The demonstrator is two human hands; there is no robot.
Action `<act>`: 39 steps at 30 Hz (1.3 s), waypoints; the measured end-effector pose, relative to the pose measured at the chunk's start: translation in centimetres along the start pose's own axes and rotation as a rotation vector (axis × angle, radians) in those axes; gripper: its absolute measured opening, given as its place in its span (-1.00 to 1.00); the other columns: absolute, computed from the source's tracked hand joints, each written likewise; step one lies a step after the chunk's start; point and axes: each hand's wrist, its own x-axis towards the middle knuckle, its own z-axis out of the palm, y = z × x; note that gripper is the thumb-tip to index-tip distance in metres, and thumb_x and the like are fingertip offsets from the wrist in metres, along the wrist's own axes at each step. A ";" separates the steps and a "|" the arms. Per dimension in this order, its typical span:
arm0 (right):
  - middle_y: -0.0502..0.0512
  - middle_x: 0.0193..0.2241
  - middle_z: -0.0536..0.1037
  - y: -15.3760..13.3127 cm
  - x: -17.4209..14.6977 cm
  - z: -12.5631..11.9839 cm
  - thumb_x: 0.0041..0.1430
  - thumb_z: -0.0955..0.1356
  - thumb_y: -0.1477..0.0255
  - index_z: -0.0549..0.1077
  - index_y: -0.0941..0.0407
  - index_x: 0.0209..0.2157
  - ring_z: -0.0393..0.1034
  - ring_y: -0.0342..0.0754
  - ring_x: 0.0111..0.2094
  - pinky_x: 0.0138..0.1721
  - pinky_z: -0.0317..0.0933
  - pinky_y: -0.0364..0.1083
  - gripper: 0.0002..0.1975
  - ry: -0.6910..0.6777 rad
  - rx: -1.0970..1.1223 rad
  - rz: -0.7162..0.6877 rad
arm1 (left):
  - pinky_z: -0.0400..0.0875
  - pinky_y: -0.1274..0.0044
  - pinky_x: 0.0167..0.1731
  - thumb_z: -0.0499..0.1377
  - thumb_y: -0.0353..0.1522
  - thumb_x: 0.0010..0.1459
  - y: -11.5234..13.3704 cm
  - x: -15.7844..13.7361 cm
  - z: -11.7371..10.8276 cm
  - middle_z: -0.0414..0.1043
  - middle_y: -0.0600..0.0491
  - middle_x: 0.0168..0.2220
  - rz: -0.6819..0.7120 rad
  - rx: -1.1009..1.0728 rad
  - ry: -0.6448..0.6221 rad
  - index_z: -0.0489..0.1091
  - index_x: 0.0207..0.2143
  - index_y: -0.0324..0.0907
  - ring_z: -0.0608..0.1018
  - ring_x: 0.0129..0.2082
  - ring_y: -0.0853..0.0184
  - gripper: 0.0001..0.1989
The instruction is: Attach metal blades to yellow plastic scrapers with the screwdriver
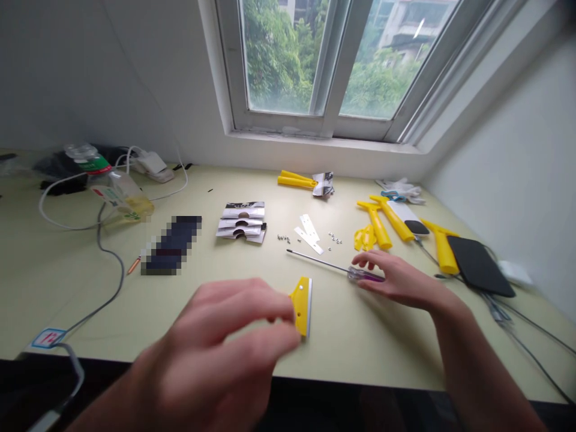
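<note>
In my left hand (220,342), close to the camera, is a yellow scraper (302,309). Its head points right, with a metal blade along the edge and a screw near the top; my fingers hide its handle. My right hand (400,279) has its fingers and thumb around the clear purple handle of a screwdriver (317,259), whose shaft points left, low over the table. Beyond the shaft lie two flat metal blades (309,231), small nuts (335,238) and small screws (283,239). Yellow plastic pieces (365,237) lie just behind my right hand.
Yellow scraper handles (380,225) stand at the right beside a black pad (479,264) and cables. Folded blade packets (242,222) lie in the middle, with more yellow handles (294,179) behind. A bottle (123,192) and a pixelated dark object (173,246) are at left.
</note>
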 end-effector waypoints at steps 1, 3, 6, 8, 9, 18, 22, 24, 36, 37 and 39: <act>0.15 -0.18 0.53 0.1 0.0 0.2 0.14 0.32 0.20 0.45 0.04 -0.09 0.41 0.04 -0.21 -0.16 0.28 0.00 -0.67 -0.021 0.010 0.004 | 0.43 0.27 -0.08 0.13 -0.30 0.19 -0.6 1.8 0.0 0.44 0.01 -0.03 -0.041 0.060 -0.049 0.29 0.13 0.22 0.47 -0.06 0.13 -0.55; 0.13 -0.20 0.54 0.1 0.0 0.4 0.16 0.31 0.26 0.44 0.04 -0.10 0.41 0.01 -0.24 -0.18 0.28 -0.02 -0.71 -0.050 0.035 0.010 | 0.39 0.26 -0.05 0.19 -0.24 0.15 -2.0 4.7 0.7 0.41 -0.06 -0.02 -0.072 0.157 -0.168 0.26 0.17 0.08 0.44 -0.04 0.09 -0.49; 0.12 -0.19 0.54 0.1 0.1 0.7 0.16 0.30 0.29 0.43 0.05 -0.10 0.41 0.01 -0.23 -0.18 0.28 -0.03 -0.71 -0.051 0.052 0.016 | 0.39 0.33 -0.13 0.29 -0.22 0.06 -4.0 6.6 2.6 0.39 -0.08 -0.07 -0.079 0.214 -0.348 0.21 0.20 -0.02 0.45 -0.10 0.11 -0.35; 0.12 -0.19 0.53 0.0 0.1 0.7 0.16 0.30 0.29 0.43 0.06 -0.10 0.41 0.01 -0.23 -0.17 0.28 -0.03 -0.72 -0.046 0.048 0.013 | 0.37 0.40 -0.19 0.23 -0.30 0.12 -4.9 6.7 3.7 0.39 -0.04 -0.14 -0.057 0.236 -0.406 0.27 0.15 0.00 0.45 -0.17 0.17 -0.48; 0.12 -0.19 0.53 0.0 0.1 0.6 0.16 0.30 0.29 0.43 0.05 -0.09 0.41 0.01 -0.22 -0.17 0.28 -0.02 -0.72 -0.044 0.045 0.012 | 0.35 0.43 -0.22 0.18 -0.35 0.16 -5.2 6.6 4.0 0.39 -0.03 -0.17 -0.048 0.237 -0.421 0.29 0.13 0.01 0.46 -0.20 0.20 -0.54; 0.11 -0.18 0.54 0.3 -0.3 0.3 0.15 0.31 0.31 0.45 0.03 -0.14 0.42 0.02 -0.21 -0.16 0.29 -0.03 -0.76 -0.094 0.048 -0.006 | 0.32 0.47 -0.23 0.01 -0.38 0.25 -7.0 7.8 0.4 0.34 -0.05 -0.14 -0.138 0.193 -0.249 0.22 0.19 -0.03 0.44 -0.22 0.25 -0.55; 0.12 -0.17 0.54 0.4 -0.4 -0.1 0.16 0.31 0.25 0.46 0.03 -0.13 0.43 0.04 -0.19 -0.16 0.30 -0.02 -0.73 -0.080 0.018 -0.003 | 0.33 0.43 -0.17 0.03 -0.33 0.25 -8.2 8.6 -0.6 0.33 -0.08 -0.09 -0.170 0.163 -0.101 0.17 0.25 -0.02 0.43 -0.17 0.23 -0.50; 0.14 -0.14 0.54 0.2 0.0 -0.5 0.18 0.30 0.20 0.47 0.04 -0.11 0.42 0.06 -0.15 -0.13 0.29 0.01 -0.69 -0.015 -0.019 -0.012 | 0.34 0.39 -0.13 0.04 -0.31 0.24 -8.7 8.9 -0.5 0.32 -0.09 -0.04 -0.198 0.126 -0.049 0.15 0.26 -0.02 0.43 -0.14 0.21 -0.48; 0.11 -0.27 0.58 -2.0 7.3 0.6 0.20 0.25 0.42 0.54 0.02 -0.27 0.45 0.00 -0.30 -0.29 0.26 -0.05 -0.78 0.079 -0.240 -0.115 | 0.21 0.66 -0.66 0.11 -0.29 0.18 -9.6 9.5 1.9 0.20 0.07 -0.37 -0.433 -1.405 0.162 0.30 -0.25 -0.23 0.32 -0.52 0.48 -0.82; 0.10 -0.28 0.57 -1.9 7.5 0.8 0.20 0.24 0.43 0.53 0.03 -0.31 0.44 -0.01 -0.32 -0.31 0.25 -0.06 -0.79 0.078 -0.239 -0.117 | 0.20 0.67 -0.68 0.11 -0.29 0.17 -9.6 9.5 2.1 0.20 0.06 -0.34 -0.433 -1.455 0.182 0.29 -0.26 -0.23 0.31 -0.53 0.49 -0.83; 0.10 -0.30 0.56 -1.7 7.7 1.1 0.19 0.24 0.44 0.51 0.04 -0.35 0.42 -0.03 -0.35 -0.33 0.24 -0.08 -0.80 0.083 -0.232 -0.116 | 0.19 0.68 -0.70 0.12 -0.31 0.16 -9.6 9.5 2.3 0.20 0.06 -0.33 -0.436 -1.496 0.199 0.29 -0.26 -0.22 0.31 -0.54 0.50 -0.84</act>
